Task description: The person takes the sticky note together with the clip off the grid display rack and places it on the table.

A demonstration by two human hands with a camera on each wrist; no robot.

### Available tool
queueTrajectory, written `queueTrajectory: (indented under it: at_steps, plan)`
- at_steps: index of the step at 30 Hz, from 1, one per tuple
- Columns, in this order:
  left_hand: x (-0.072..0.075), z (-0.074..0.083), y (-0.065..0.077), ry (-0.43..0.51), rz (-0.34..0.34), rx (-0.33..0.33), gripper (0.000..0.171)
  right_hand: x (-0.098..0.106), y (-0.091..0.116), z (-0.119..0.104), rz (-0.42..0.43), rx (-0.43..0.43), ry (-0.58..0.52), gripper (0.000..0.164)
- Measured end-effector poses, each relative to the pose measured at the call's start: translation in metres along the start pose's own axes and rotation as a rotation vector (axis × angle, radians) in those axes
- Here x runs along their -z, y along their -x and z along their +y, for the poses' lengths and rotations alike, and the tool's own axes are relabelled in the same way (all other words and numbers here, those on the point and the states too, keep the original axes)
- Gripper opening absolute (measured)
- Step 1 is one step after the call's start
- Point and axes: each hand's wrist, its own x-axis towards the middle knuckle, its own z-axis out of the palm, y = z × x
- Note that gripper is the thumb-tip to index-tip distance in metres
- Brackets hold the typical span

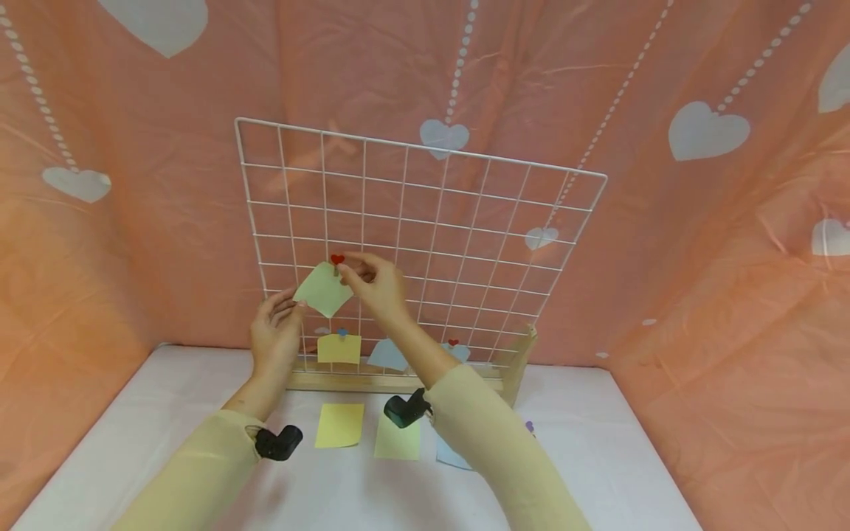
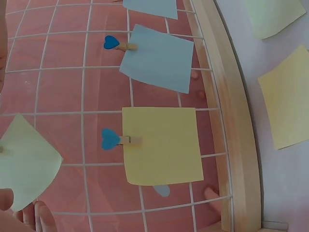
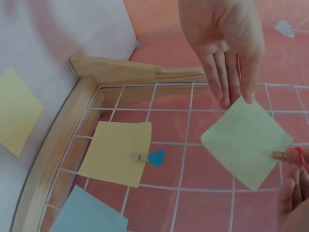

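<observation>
A person's left hand (image 1: 275,328) pinches one corner of a pale green sticky note (image 1: 323,291), held tilted against the left part of a white wire grid panel (image 1: 425,147). The right hand (image 1: 384,289) pinches a red heart clothespin (image 1: 337,259) at the note's upper corner. Below, a yellow sticky note (image 1: 339,349) hangs from a blue heart clothespin (image 2: 111,139); loose notes (image 1: 340,425) lie on the white table (image 1: 624,450).

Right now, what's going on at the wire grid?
A person's left hand pinches one corner of a pale green sticky note against the white wire grid, while the right hand pinches a red heart clothespin at another corner. I can't tell whether it has caught a wire. Lower down, a yellow sticky note hangs from a blue heart clothespin. More sticky notes lie on the table.
</observation>
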Motion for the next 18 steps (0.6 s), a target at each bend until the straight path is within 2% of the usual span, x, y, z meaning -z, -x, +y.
queueTrajectory:
  at_steps: [5, 10, 18]
  plan:
    - [-0.0032, 0.0015, -0.0033, -0.015, 0.016, -0.026, 0.033, -0.0038, -0.0056, -0.0027, 0.025, 0.004, 0.080, 0.027]
    - [-0.0065, 0.0023, -0.0054, -0.017, 0.026, -0.045, 0.030, -0.0058, -0.0091, -0.0050, -0.003, 0.019, 0.188, 0.030]
    - [-0.0075, 0.0004, -0.0041, -0.032, 0.059, -0.060, 0.026, -0.0077, -0.0099, -0.0068, 0.023, 0.043, 0.261, 0.020]
